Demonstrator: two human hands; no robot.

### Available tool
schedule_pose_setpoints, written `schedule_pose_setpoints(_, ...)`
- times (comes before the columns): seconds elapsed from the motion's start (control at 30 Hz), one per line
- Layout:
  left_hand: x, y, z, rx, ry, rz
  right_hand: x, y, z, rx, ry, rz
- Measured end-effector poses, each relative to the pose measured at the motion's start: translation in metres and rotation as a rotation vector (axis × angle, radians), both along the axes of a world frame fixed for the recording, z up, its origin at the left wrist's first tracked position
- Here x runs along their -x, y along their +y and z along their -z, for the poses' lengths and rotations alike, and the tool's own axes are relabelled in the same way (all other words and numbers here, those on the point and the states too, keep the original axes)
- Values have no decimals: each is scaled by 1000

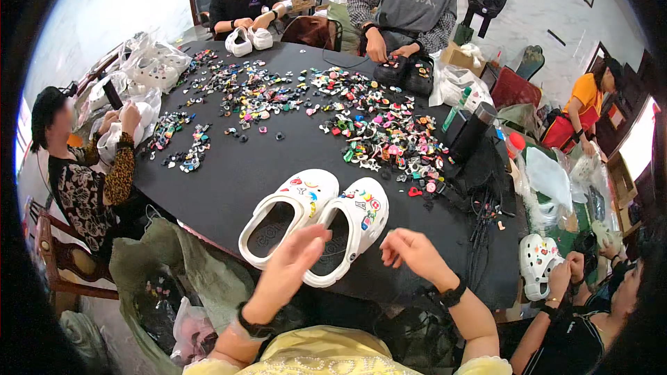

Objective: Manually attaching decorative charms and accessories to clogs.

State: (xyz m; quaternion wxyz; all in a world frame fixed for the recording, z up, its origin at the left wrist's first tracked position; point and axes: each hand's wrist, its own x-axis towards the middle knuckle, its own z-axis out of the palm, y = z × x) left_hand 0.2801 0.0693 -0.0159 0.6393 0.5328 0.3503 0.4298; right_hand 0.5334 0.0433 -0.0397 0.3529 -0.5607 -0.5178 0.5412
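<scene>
Two white clogs stand side by side at the table's near edge, toes pointing away from me. Colourful charms sit on the uppers of the left clog [310,191] and the right clog [368,210]. My left hand [292,264] is held over their heel ends, fingers stretched out and nothing visible in it; whether it touches them I cannot tell. To the right of the right clog, my right hand [417,255] hovers with its fingers curled in; anything between the fingertips is hidden. Beyond the clogs lie heaps of small shoe charms [389,140].
The dark table [208,198] carries more loose charms [253,94] toward the far side. A black cylinder [472,132] and a green tube [456,110] stand at the right, near tangled cables [486,212]. Other people handle shoes around the table, one with a white clog [538,260] close on my right.
</scene>
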Motion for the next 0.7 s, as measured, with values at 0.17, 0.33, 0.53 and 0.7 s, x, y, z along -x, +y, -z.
schedule_pose_setpoints(0.17, -68, 31, 34, 364, -209, 141, 0, 18, 18, 73, 92, 127)
schedule_pose_setpoints(0.33, -88, 21, 50, 68, 76, -186, 25, 11, 28, 104, 134, 146)
schedule_pose_setpoints(0.53, -95, -18, 64, -83, 135, -339, 47, -3, 21, 143, 232, 264)
schedule_pose_setpoints(0.7, -93, -27, 69, -186, 115, -296, 61, -7, 23, -87, -40, 333)
